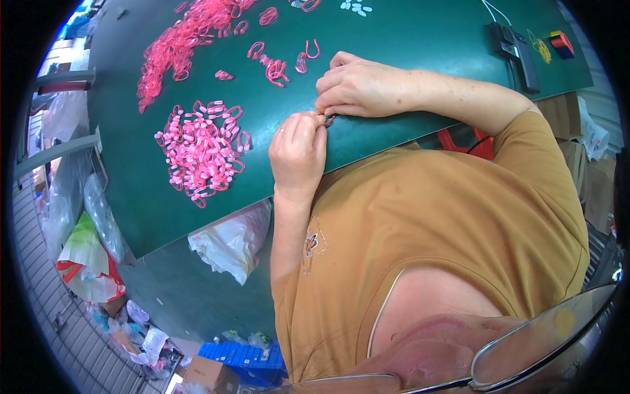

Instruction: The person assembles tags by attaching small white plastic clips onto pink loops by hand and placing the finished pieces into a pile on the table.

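My left hand (298,148) and my right hand (367,87) meet near the table's front edge, fingertips pinched together. Between them a small pinkish-red cord loop (330,121) pokes out; most of it is hidden by the fingers. Left of my left hand lies a pile of pink cord loops with pale pink tips (205,151). Beyond my hands are a few loose curved pink pieces (274,71) and a clear pink piece (301,63).
A large heap of translucent pink loops (174,49) covers the far left of the green table (394,49). Small white pieces (355,8) lie at the back. A black power strip (512,52) and yellow wire (542,48) are at right. A white plastic bag (233,243) hangs below the edge.
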### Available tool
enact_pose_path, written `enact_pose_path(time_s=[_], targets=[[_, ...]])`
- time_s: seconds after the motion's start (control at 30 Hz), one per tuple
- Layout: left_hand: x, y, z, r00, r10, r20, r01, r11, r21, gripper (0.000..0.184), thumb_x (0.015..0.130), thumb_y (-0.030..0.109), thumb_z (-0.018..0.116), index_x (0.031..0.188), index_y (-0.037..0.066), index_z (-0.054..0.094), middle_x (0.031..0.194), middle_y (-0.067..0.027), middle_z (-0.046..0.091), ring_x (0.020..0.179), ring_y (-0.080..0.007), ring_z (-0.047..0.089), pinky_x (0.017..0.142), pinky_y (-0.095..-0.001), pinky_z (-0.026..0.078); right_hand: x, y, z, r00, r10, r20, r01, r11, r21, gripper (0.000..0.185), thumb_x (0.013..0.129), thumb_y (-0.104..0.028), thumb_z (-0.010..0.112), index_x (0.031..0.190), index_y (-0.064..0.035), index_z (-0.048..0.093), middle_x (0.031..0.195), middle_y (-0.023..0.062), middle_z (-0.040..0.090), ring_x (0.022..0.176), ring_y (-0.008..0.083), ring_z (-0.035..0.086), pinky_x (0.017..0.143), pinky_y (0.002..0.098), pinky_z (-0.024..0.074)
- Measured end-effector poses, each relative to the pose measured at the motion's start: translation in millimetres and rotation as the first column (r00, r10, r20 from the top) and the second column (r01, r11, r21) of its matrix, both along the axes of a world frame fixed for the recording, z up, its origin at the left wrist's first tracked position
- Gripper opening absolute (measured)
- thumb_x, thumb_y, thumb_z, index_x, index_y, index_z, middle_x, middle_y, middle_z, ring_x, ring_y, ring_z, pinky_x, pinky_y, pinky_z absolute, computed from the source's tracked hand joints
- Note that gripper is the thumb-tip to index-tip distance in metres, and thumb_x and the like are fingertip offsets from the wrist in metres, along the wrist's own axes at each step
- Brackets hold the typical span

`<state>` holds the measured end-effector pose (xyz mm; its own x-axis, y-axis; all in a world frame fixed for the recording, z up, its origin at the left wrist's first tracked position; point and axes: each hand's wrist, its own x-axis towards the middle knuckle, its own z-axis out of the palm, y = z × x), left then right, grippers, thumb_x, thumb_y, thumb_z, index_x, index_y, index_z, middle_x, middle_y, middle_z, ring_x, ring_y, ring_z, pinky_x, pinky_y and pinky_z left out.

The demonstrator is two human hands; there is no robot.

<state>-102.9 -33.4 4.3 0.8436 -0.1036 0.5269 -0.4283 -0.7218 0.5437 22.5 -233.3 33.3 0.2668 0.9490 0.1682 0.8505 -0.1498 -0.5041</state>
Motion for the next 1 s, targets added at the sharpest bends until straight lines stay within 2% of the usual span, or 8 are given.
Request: enact_pose_path(time_s=[0.1,0.17,0.4,0.47,0.5,0.63,0.83,1.0], targets=[[-1.3,0.2,1.4,1.000,0.001,0.007,-0.001,1.000,-0.010,0.018,0.086,-0.003,0.079,0.095,0.006,0.067,0.093,-0.0086,0.074,0.085,-0.0289,0.073,0.075,-0.0409,0.059,-1.1,0.4,-3.2,0.999,-0.011,0.040,0.009,0.999,0.047,0.017,0.105,-0.024,0.069,0.113,-0.0116,0.077,0.096,0.0026,0.067,0.097,0.0217,0.066,0.103,0.0432,0.0439],[-1.9,1.2,2.0,1.000,-0.006,-0.010,0.006,1.000,-0.005,0.018,0.085,-0.006,0.080,0.095,0.004,0.068,0.095,-0.0117,0.077,0.087,-0.0298,0.076,0.074,-0.0401,0.060,-2.1,0.3,-3.3,0.997,-0.015,0.074,0.014,1.000,0.014,0.017,0.105,-0.024,0.069,0.114,-0.0122,0.077,0.095,0.0020,0.066,0.096,0.0214,0.066,0.101,0.0424,0.0443],[-1.3,0.9,2.6,1.000,0.002,-0.020,-0.001,1.000,0.014,0.019,0.085,-0.006,0.080,0.094,0.004,0.067,0.096,-0.0110,0.078,0.088,-0.0296,0.076,0.074,-0.0401,0.060,-4.7,-0.4,-4.2,0.968,-0.018,0.252,0.034,0.998,-0.059,0.018,0.105,-0.025,0.069,0.116,-0.0137,0.077,0.097,0.0006,0.066,0.098,0.0197,0.066,0.099,0.0423,0.0445],[-1.5,0.8,2.8,1.000,-0.004,-0.017,0.004,1.000,-0.001,0.019,0.085,-0.006,0.079,0.094,0.004,0.066,0.096,-0.0109,0.078,0.089,-0.0297,0.077,0.075,-0.0401,0.060,6.4,-2.0,3.3,0.999,0.040,-0.005,-0.040,0.997,-0.059,0.018,0.105,-0.025,0.069,0.117,-0.0134,0.077,0.100,0.0003,0.067,0.100,0.0190,0.066,0.099,0.0421,0.0446],[-1.8,1.0,3.1,1.000,-0.006,-0.017,0.006,1.000,0.000,0.019,0.085,-0.006,0.079,0.094,0.004,0.066,0.096,-0.0109,0.078,0.089,-0.0297,0.077,0.075,-0.0401,0.060,10.7,-2.9,7.8,0.993,0.000,-0.117,-0.009,0.997,-0.080,0.018,0.104,-0.024,0.070,0.116,-0.0125,0.077,0.099,0.0003,0.068,0.099,0.0194,0.067,0.100,0.0416,0.0443],[-2.0,-0.2,2.4,1.000,-0.008,-0.019,0.008,1.000,-0.005,0.018,0.085,-0.007,0.079,0.094,0.004,0.067,0.096,-0.0115,0.078,0.088,-0.0300,0.077,0.076,-0.0402,0.060,13.2,-2.9,10.1,0.994,-0.039,-0.106,0.040,0.999,0.007,0.014,0.103,-0.023,0.072,0.108,-0.0111,0.079,0.093,0.0005,0.067,0.093,0.0211,0.067,0.099,0.0403,0.0431],[-3.5,-1.3,4.9,0.999,-0.013,-0.038,0.013,1.000,-0.007,0.018,0.085,-0.007,0.079,0.096,0.004,0.069,0.096,-0.0125,0.078,0.088,-0.0307,0.077,0.076,-0.0401,0.060,9.0,6.5,11.5,0.991,0.028,-0.133,-0.037,0.997,-0.067,0.013,0.099,-0.020,0.071,0.100,-0.0111,0.080,0.088,0.0011,0.066,0.087,0.0205,0.065,0.097,0.0403,0.0425],[-3.6,-1.6,2.6,0.999,-0.006,-0.040,0.006,1.000,0.016,0.017,0.087,-0.004,0.079,0.093,0.004,0.066,0.096,-0.0106,0.077,0.087,-0.0298,0.075,0.078,-0.0423,0.060,2.3,10.9,19.4,0.999,0.031,-0.024,-0.034,0.992,-0.124,0.015,0.100,-0.023,0.068,0.092,-0.0139,0.077,0.086,0.0003,0.065,0.086,0.0182,0.065,0.091,0.0395,0.0405]])
